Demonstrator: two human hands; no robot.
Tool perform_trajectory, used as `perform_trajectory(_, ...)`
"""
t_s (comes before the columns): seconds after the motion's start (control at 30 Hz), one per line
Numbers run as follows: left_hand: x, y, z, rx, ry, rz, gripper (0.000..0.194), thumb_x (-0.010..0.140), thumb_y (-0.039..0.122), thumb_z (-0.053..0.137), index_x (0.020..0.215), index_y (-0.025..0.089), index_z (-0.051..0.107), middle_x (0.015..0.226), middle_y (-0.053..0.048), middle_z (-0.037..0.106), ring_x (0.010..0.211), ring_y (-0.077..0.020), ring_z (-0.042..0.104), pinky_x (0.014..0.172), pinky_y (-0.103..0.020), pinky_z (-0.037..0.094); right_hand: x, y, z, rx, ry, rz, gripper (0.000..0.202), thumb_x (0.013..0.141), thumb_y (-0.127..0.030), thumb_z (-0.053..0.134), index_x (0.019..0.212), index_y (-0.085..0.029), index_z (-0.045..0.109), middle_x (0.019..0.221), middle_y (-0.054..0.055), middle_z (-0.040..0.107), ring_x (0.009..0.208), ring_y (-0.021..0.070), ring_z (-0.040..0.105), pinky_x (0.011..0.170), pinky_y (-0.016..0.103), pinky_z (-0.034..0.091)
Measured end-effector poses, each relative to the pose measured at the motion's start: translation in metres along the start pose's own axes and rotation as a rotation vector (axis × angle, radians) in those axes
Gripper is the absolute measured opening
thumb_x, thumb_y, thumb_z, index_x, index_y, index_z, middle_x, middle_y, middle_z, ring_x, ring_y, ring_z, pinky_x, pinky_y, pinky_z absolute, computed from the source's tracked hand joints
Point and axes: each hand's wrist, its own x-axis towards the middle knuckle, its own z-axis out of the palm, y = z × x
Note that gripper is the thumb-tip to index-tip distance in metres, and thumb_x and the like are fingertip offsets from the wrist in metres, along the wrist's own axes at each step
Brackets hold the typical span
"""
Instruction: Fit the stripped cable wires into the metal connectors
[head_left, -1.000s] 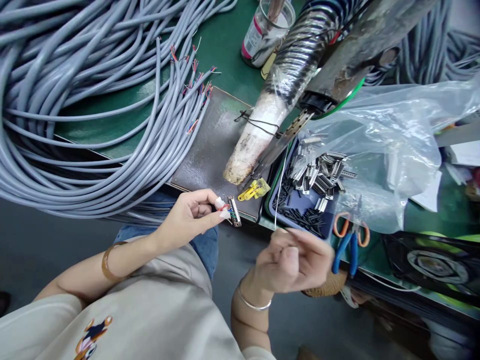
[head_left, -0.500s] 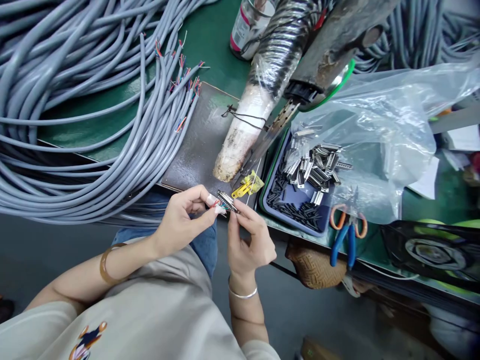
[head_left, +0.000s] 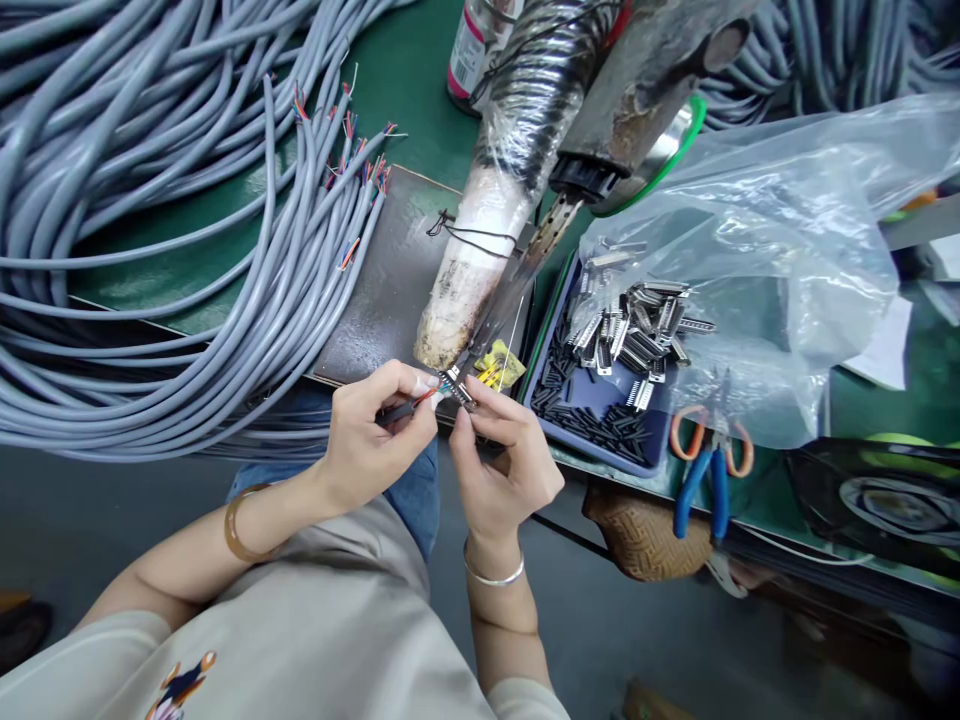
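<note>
My left hand [head_left: 379, 435] is closed in a pinch on a cable end, with thin coloured wires [head_left: 430, 393] fanning out beyond the fingertips. Pale wrapping covers some of those fingertips. My right hand [head_left: 511, 462] grips a small metal multi-pin connector [head_left: 456, 386] between thumb and fingers, right against the wires. Just above the connector is the lower end of a soldering iron [head_left: 551, 225], pointing down at it. Whether tip and pins touch, I cannot tell. Behind my right fingers lies a yellow piece [head_left: 501, 368], partly covered.
Bundles of grey cables [head_left: 247, 280] fill the left. A foil-wrapped duct [head_left: 480, 230] slants over a brown board [head_left: 375, 280]. To the right are a blue tray [head_left: 529, 385] of connectors and black sleeves, a plastic bag [head_left: 787, 270], blue-handled pliers [head_left: 701, 490] and a fan [head_left: 885, 505].
Both hands have brought the connector up to the soldering iron's end, and it is turned to a steeper angle. The yellow piece is now more hidden. The view has shifted slightly.
</note>
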Motion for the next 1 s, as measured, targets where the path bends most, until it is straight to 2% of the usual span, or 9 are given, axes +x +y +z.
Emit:
perform_trajectory(0.23, 0.002, 0.001, 0.003, 0.007, 0.014, 0.035, 0.014, 0.087, 0.012, 0.067, 0.078, 0.019, 0.058, 0.078, 0.001, 0.074, 0.048, -0.0031, 0.053, 0.049, -0.013, 0.045, 0.002, 0.002, 0.002, 0.019, 0.002, 0.029, 0.019, 0.088, -0.009, 0.075, 0.092, -0.024, 0.065, 0.108, 0.004, 0.082, 0.086, 0.0156, 0.079, 0.077, 0.029, 0.066)
perform_trajectory(0.4, 0.004, 0.002, 0.002, -0.01, 0.026, 0.037, 0.014, 0.087, 0.014, 0.068, 0.077, 0.019, 0.059, 0.077, 0.0, 0.073, 0.051, -0.0047, 0.055, 0.05, -0.014, 0.046, 0.006, 0.0, 0.0, -0.004, 0.011, -0.001, 0.02, 0.086, -0.009, 0.078, 0.093, -0.024, 0.067, 0.109, 0.003, 0.082, 0.087, 0.0155, 0.08, 0.076, 0.028, 0.067)
perform_trajectory(0.6, 0.004, 0.007, 0.0, -0.083, -0.043, -0.117, 0.012, 0.085, 0.013, 0.067, 0.078, 0.019, 0.06, 0.069, 0.002, 0.067, 0.049, -0.0051, 0.051, 0.048, -0.015, 0.044, 0.002, 0.001, -0.001, -0.048, 0.025, -0.084, 0.018, 0.086, -0.01, 0.077, 0.09, -0.023, 0.065, 0.108, 0.005, 0.083, 0.089, 0.0164, 0.081, 0.075, 0.026, 0.067)
perform_trajectory(0.73, 0.002, 0.008, -0.002, -0.113, -0.063, -0.209, 0.013, 0.085, 0.015, 0.069, 0.077, 0.018, 0.059, 0.07, 0.001, 0.067, 0.053, -0.0065, 0.055, 0.049, -0.015, 0.045, -0.001, 0.002, -0.003, -0.071, 0.023, -0.113, 0.019, 0.085, -0.008, 0.078, 0.091, -0.021, 0.065, 0.105, 0.006, 0.083, 0.086, 0.0152, 0.081, 0.074, 0.023, 0.066)
perform_trajectory(0.83, 0.0, 0.009, -0.005, -0.16, -0.068, -0.229, 0.008, 0.085, 0.017, 0.072, 0.083, 0.018, 0.064, 0.074, -0.001, 0.071, 0.059, -0.0084, 0.062, 0.054, -0.016, 0.05, -0.001, 0.002, -0.004, -0.005, 0.021, 0.014, 0.019, 0.087, -0.008, 0.076, 0.09, -0.022, 0.064, 0.103, 0.004, 0.083, 0.085, 0.0148, 0.081, 0.072, 0.023, 0.065)
perform_trajectory(0.93, -0.001, 0.01, -0.007, -0.225, -0.078, -0.208, 0.009, 0.085, 0.016, 0.074, 0.083, 0.017, 0.066, 0.079, -0.003, 0.074, 0.065, -0.0099, 0.067, 0.06, -0.017, 0.055, 0.0, 0.0, -0.005, 0.115, -0.015, 0.179, 0.017, 0.09, -0.01, 0.072, 0.087, -0.023, 0.062, 0.101, 0.002, 0.082, 0.09, 0.0158, 0.08, 0.077, 0.027, 0.067)
perform_trajectory(1.0, -0.002, 0.01, -0.006, -0.243, -0.075, -0.173, 0.011, 0.085, 0.015, 0.073, 0.079, 0.017, 0.064, 0.08, -0.004, 0.075, 0.068, -0.0107, 0.07, 0.063, -0.017, 0.057, 0.001, -0.002, -0.006, 0.135, -0.036, 0.18, 0.016, 0.09, -0.011, 0.073, 0.086, -0.023, 0.063, 0.103, 0.003, 0.082, 0.09, 0.0155, 0.08, 0.079, 0.028, 0.066)
